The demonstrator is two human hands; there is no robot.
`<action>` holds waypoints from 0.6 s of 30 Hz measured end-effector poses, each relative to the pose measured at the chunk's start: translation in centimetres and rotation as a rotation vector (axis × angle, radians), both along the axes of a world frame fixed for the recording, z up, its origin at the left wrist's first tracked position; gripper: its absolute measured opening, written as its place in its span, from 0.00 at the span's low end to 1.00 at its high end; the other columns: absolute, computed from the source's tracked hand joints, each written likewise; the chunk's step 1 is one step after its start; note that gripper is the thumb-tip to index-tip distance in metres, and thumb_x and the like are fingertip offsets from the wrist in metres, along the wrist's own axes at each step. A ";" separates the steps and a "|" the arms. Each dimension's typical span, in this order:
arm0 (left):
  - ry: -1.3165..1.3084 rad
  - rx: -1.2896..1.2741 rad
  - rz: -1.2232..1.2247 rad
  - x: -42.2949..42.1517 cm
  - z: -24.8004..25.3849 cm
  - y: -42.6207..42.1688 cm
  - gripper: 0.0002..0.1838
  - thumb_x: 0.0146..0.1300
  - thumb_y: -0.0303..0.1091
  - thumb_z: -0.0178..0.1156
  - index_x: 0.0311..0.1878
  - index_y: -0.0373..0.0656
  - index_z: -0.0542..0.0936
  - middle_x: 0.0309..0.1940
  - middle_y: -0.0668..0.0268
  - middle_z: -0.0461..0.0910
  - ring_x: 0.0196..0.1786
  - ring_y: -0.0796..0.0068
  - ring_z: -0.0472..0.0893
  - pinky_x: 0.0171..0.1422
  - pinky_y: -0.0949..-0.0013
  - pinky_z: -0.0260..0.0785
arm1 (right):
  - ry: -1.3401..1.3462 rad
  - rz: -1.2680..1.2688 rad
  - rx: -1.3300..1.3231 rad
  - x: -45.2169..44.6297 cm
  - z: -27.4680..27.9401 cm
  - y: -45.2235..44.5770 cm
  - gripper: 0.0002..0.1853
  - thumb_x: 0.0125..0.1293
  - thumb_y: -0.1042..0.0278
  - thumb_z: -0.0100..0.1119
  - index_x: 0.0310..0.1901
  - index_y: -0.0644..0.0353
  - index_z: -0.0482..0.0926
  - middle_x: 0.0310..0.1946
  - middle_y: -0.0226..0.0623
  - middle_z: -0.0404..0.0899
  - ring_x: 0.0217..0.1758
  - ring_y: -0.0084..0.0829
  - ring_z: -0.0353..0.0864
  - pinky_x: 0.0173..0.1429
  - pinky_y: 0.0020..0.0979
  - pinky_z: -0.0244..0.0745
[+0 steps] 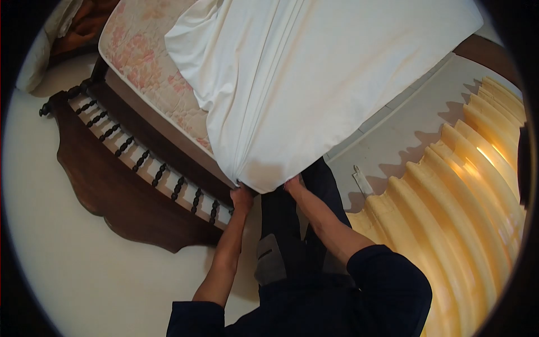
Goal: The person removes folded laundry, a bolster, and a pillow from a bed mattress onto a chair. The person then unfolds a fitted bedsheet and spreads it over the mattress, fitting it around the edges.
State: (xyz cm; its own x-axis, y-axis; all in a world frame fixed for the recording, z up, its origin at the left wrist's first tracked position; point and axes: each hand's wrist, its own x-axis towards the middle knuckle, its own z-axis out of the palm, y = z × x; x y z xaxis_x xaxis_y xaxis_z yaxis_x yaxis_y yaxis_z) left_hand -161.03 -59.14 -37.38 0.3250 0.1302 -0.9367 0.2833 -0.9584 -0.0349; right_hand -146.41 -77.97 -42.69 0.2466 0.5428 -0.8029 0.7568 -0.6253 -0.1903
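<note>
A white fitted-looking sheet (314, 95) spreads over the bed and is drawn into long folds toward me. At its near corner my left hand (242, 196) is closed on the gathered edge, close to the headboard end. A short way to the right, my right hand (292, 183) grips the same edge, its fingers partly hidden under the cloth. The floral mattress (151, 67) shows bare along the left side, beside the dark wooden headboard (112, 174). Whatever lies under the sheet at the near corner is hidden.
Yellow pleated curtains (449, 208) hang along the right. A white ledge (415, 118) runs between them and the bed, with a small pale strip-like object (361, 181) near it. At the upper left are an orange-brown cloth (84, 28) and a pale bundle (36, 62).
</note>
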 end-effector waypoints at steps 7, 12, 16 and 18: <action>0.171 -0.030 0.207 7.7 2.5 3.7 0.25 0.69 0.53 0.58 0.63 0.51 0.83 0.58 0.63 0.85 0.59 0.66 0.85 0.51 0.55 0.75 | 0.223 -0.030 -0.122 2.4 4.3 -1.9 0.28 0.78 0.56 0.39 0.76 0.51 0.67 0.77 0.34 0.68 0.75 0.43 0.71 0.74 0.44 0.71; 0.313 -0.051 0.179 8.9 1.3 5.8 0.25 0.69 0.55 0.57 0.64 0.55 0.83 0.61 0.64 0.85 0.64 0.64 0.83 0.62 0.56 0.75 | 0.139 -0.152 -0.082 5.4 1.8 -1.7 0.27 0.77 0.58 0.43 0.74 0.52 0.70 0.76 0.35 0.68 0.74 0.42 0.73 0.72 0.42 0.73; 0.102 -0.064 0.460 8.9 4.2 5.4 0.29 0.68 0.54 0.57 0.68 0.52 0.80 0.67 0.60 0.79 0.70 0.56 0.77 0.70 0.54 0.72 | 0.022 -0.228 0.005 3.5 -2.6 -2.7 0.26 0.75 0.60 0.45 0.73 0.52 0.72 0.76 0.35 0.68 0.72 0.41 0.75 0.71 0.41 0.74; 0.101 -0.168 0.540 7.5 3.3 6.1 0.30 0.67 0.52 0.58 0.68 0.46 0.79 0.66 0.54 0.79 0.69 0.49 0.77 0.72 0.55 0.71 | 0.084 -0.235 0.010 3.1 -0.4 -4.0 0.26 0.75 0.61 0.47 0.72 0.52 0.73 0.76 0.36 0.68 0.72 0.41 0.76 0.70 0.40 0.75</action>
